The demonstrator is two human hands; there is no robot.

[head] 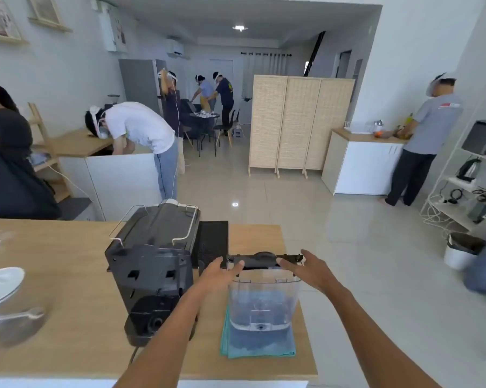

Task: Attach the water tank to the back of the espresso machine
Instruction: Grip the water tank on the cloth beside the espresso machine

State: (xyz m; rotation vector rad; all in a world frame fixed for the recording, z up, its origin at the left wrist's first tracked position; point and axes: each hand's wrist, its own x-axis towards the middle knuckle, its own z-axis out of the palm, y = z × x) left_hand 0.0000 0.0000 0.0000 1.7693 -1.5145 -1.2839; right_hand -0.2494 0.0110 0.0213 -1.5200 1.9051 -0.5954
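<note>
The black espresso machine (152,270) stands on the wooden counter with its back toward me. To its right, a clear water tank (264,301) with some water in it sits upright on a folded teal cloth (258,350). Just above the tank's open rim hangs the tank's black lid (264,260). My left hand (222,273) holds the lid's left end and my right hand (306,267) its right end. The tank stands apart from the machine, with my left forearm between them.
A black perforated drip tray (212,242) leans behind the machine's right side. A white plate (1,284) and a glass bowl with a spoon (15,323) sit at the counter's left. The counter (68,275) ends just right of the cloth. Several people work in the room beyond.
</note>
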